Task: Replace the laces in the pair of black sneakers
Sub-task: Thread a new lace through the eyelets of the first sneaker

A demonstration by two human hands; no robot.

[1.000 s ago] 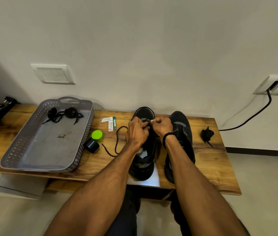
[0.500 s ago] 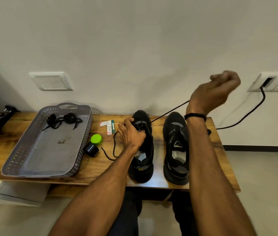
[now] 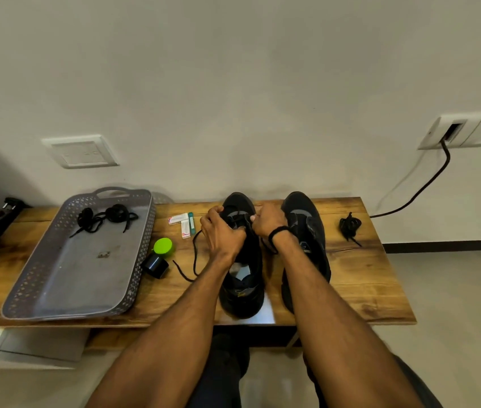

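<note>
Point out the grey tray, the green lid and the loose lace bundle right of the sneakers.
grey tray [image 3: 31, 278], head view, on its perforated side wall.
green lid [image 3: 163, 246], head view, middle of its top.
lace bundle [image 3: 350, 225], head view, on its coiled part.

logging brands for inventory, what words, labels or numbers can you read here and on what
Nothing here can be read.
white and pink boxes: printed, but too blurred to read.
green tube: any print is too small to read.
left black sneaker: yellowish mark inside the heel, unreadable.
</note>
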